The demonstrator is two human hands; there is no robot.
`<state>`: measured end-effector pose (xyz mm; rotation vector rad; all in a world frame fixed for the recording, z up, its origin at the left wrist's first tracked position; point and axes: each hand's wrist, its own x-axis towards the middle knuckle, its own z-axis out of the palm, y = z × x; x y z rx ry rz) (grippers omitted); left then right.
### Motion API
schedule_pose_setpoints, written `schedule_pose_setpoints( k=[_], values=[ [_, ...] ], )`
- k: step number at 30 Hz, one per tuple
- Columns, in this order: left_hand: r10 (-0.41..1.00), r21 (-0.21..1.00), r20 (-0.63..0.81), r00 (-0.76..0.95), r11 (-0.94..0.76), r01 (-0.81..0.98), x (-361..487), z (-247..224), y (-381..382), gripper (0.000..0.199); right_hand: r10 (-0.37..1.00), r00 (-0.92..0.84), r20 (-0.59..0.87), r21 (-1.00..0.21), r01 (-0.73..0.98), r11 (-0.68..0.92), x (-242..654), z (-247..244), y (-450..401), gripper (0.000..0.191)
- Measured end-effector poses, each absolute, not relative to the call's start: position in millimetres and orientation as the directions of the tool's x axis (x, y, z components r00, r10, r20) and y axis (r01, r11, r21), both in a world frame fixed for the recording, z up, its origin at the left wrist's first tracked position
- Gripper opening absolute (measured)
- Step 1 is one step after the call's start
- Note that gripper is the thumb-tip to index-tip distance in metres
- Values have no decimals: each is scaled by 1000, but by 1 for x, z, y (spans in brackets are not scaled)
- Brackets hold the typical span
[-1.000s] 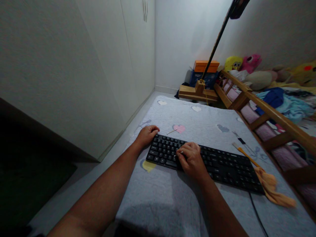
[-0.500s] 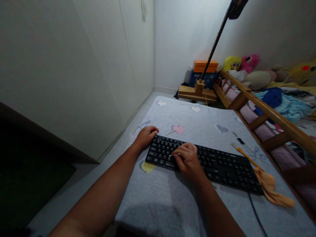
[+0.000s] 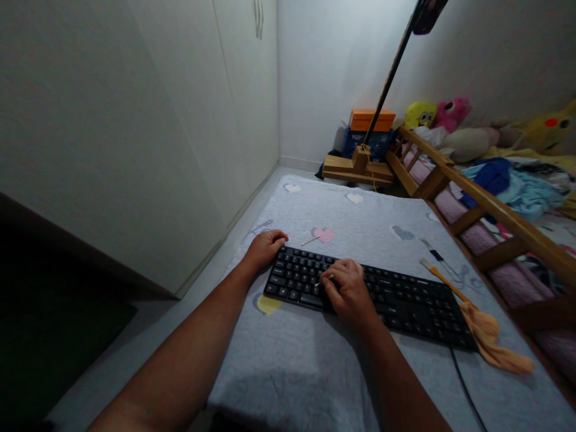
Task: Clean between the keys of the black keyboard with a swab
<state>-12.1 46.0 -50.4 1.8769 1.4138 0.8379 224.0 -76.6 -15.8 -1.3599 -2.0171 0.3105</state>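
A black keyboard [image 3: 414, 309] lies at a slant on a pale cloth with heart prints [image 3: 288, 354]. My left hand [image 3: 266, 247] is closed around the keyboard's upper left corner, thumb near its top edge. Over the letter keys, my right hand [image 3: 345, 287] pinches a thin white cotton swab [image 3: 318, 284], whose tip points left at the keys. Another cotton swab [image 3: 310, 240] rests on the cloth just beyond the keyboard, beside a pink heart.
Right of the keyboard lie an orange-handled brush [image 3: 443, 279], a thin tool with a black grip [image 3: 436, 255] and an orange cloth [image 3: 488, 339]. A wooden bed rail [image 3: 490, 207] runs along the right; a white cabinet [image 3: 180, 120] stands left. A cable [image 3: 465, 384] trails toward me.
My right hand has moved slightly right along the keys with the swab. My left hand stays at the keyboard's corner. The whole view has shifted a little.
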Motion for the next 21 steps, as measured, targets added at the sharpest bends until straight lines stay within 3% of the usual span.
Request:
schedule_pose_setpoints(
  k=[21],
  values=[
    [973, 807, 106, 205, -205, 554, -11, -47, 43, 31, 876, -260, 405, -491, 747, 449, 226, -14, -79, 15]
  ],
)
